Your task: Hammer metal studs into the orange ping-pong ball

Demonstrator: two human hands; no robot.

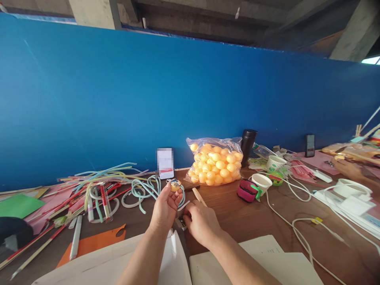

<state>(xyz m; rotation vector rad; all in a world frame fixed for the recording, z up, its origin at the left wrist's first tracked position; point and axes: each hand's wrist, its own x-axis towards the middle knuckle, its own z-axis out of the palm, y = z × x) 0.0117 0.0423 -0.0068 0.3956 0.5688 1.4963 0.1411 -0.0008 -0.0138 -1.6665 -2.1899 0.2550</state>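
Note:
My left hand (166,206) is raised over the table, its fingers closed on a small ball (175,185) that is shiny silver on top and orange below. My right hand (202,221) is to its right and lower, its fingertips bent down at a small box (181,221) with dark, shiny bits in it. Whether those fingers pinch one of the bits is hidden. A thin white strip sticks up beside the right fingers, and a light wooden stick (198,196) lies just behind them.
A clear bag of orange balls (215,164) and a black bottle (248,147) stand at the back. Leftward lie pale tubes (144,190) and an orange sheet (92,242). Cups (261,183), a maroon pouch (247,190) and cables are on the right, with another person's hand (346,168) beyond.

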